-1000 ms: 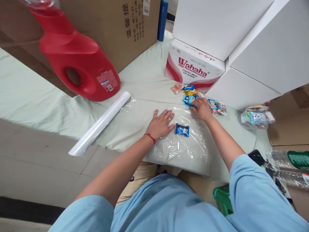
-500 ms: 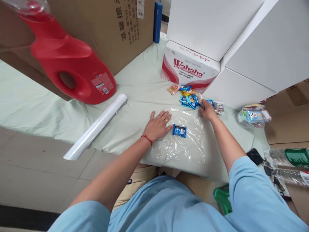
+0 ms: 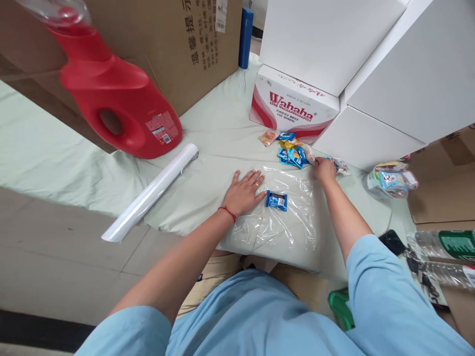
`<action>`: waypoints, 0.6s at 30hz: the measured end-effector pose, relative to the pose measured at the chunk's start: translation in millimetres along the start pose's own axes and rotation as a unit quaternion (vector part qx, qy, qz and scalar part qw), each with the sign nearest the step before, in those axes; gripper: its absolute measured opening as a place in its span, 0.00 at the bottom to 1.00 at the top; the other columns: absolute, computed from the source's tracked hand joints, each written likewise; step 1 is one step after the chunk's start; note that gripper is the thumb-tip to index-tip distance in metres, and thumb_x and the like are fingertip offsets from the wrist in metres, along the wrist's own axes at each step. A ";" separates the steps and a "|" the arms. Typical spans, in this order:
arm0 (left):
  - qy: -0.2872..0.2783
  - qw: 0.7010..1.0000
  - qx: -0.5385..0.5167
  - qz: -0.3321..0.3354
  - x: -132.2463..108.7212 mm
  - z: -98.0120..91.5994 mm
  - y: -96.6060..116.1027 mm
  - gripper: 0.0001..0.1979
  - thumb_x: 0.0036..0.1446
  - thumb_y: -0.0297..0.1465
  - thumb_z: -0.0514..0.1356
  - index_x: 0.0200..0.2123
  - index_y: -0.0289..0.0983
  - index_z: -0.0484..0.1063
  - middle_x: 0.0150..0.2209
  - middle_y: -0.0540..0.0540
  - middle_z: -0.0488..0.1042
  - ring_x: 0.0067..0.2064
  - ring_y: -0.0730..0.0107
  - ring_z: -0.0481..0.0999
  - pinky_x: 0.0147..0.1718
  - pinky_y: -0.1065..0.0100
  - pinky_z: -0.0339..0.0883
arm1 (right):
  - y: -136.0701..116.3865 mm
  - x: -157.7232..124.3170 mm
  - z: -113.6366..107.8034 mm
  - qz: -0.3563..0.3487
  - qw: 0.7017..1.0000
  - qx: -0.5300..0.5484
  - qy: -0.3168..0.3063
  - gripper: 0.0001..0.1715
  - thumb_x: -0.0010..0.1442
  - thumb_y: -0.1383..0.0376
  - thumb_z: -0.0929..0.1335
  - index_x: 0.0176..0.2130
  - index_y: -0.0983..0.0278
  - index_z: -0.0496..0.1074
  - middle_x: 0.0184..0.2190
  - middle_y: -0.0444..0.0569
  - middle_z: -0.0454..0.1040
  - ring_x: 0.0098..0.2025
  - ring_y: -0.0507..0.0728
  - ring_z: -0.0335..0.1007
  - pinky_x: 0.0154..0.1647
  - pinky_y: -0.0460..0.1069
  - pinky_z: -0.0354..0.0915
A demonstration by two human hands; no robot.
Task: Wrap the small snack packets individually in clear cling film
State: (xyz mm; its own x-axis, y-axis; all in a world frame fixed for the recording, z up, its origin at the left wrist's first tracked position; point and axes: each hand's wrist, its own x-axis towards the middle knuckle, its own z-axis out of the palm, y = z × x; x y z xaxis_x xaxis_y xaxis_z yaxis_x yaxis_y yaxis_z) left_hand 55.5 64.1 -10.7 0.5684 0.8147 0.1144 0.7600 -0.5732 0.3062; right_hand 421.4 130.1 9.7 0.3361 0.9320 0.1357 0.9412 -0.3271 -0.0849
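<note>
My left hand (image 3: 245,190) lies flat with fingers spread on a sheet of clear plastic film (image 3: 282,222) laid over the pale green cloth (image 3: 218,128). A small dark blue snack packet (image 3: 276,200) sits on the film just right of that hand. My right hand (image 3: 324,169) is at the film's far right corner, fingers curled over a small packet (image 3: 339,165) at the edge of a pile of snack packets (image 3: 293,153). What its fingers hold is hidden.
A white roll of film (image 3: 152,190) lies left of the sheet. A red detergent jug (image 3: 115,104) and a big cardboard box (image 3: 178,44) stand behind, with a Wahaha carton (image 3: 293,109) and white boxes (image 3: 371,74) at the back right. A bag of snacks (image 3: 391,179) and water bottles (image 3: 445,244) are at right.
My right hand moved rightward from the blue packets in the pile to the packet at its right end. My left hand stayed flat on the film.
</note>
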 end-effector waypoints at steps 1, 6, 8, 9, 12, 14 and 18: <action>0.001 1.000 -0.001 0.000 0.1 0.2 0.0 0.31 0.74 0.47 0.47 0.74 0.46 0.60 0.77 0.44 0.57 0.77 0.53 0.56 0.76 0.38 0.33 | 1.3 -0.1 0.3 0.005 1.000 -0.001 0.013 0.26 0.65 0.69 0.63 0.58 0.68 0.78 0.53 0.64 0.80 0.56 0.67 0.71 0.58 0.58 0.63; 0.009 1.000 -0.009 0.002 -0.2 0.8 -0.1 0.31 0.74 0.47 0.47 0.74 0.43 0.61 0.76 0.43 0.58 0.77 0.53 0.57 0.76 0.37 0.33 | 8.8 -12.6 4.9 -0.001 0.999 -0.004 0.032 0.31 0.63 0.70 0.64 0.63 0.71 0.73 0.67 0.67 0.68 0.63 0.68 0.64 0.65 0.59 0.59; 0.012 1.000 -0.011 0.004 -0.4 1.2 -0.4 0.31 0.74 0.47 0.47 0.74 0.42 0.61 0.76 0.43 0.58 0.77 0.53 0.57 0.76 0.37 0.33 | 12.6 -19.9 3.8 -0.016 1.000 -0.003 0.014 0.29 0.62 0.71 0.63 0.61 0.70 0.75 0.65 0.64 0.70 0.63 0.67 0.64 0.65 0.59 0.58; 0.013 1.000 -0.012 0.004 -0.5 1.4 -0.6 0.31 0.74 0.47 0.47 0.74 0.42 0.61 0.76 0.43 0.58 0.77 0.53 0.57 0.76 0.37 0.33 | 14.3 -23.2 2.0 -0.013 1.000 -0.003 0.011 0.29 0.62 0.72 0.62 0.61 0.70 0.75 0.64 0.64 0.71 0.62 0.66 0.63 0.64 0.58 0.58; 0.014 1.000 -0.012 0.004 -0.5 2.1 -1.1 0.31 0.74 0.47 0.47 0.74 0.43 0.62 0.76 0.43 0.58 0.77 0.54 0.56 0.76 0.38 0.32 | 17.5 -29.9 -6.1 0.029 0.999 -0.002 0.032 0.30 0.63 0.70 0.64 0.63 0.69 0.73 0.65 0.64 0.70 0.63 0.67 0.61 0.62 0.57 0.58; 0.014 1.000 -0.010 0.003 -0.5 2.2 -0.9 0.30 0.74 0.47 0.47 0.73 0.44 0.62 0.76 0.43 0.58 0.77 0.55 0.56 0.76 0.39 0.31 | 17.8 -31.3 -12.0 0.056 0.998 -0.001 0.039 0.28 0.64 0.66 0.66 0.62 0.69 0.74 0.65 0.64 0.69 0.63 0.69 0.60 0.61 0.58 0.60; 0.012 1.000 -0.007 0.006 -0.7 0.5 0.0 0.30 0.74 0.46 0.46 0.73 0.43 0.62 0.76 0.43 0.58 0.77 0.56 0.56 0.76 0.39 0.32 | 19.6 -27.8 -23.0 0.099 0.994 0.019 0.034 0.20 0.66 0.64 0.65 0.52 0.65 0.80 0.54 0.62 0.78 0.57 0.68 0.68 0.55 0.59 0.65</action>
State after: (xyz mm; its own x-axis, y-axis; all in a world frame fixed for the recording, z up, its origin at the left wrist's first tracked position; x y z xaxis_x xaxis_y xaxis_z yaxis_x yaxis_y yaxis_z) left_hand 55.3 63.5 -11.2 0.5695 0.8097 0.1413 0.7483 -0.5819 0.3186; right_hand 431.3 94.2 27.0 0.5182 0.8362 0.1797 0.8544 -0.4965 -0.1531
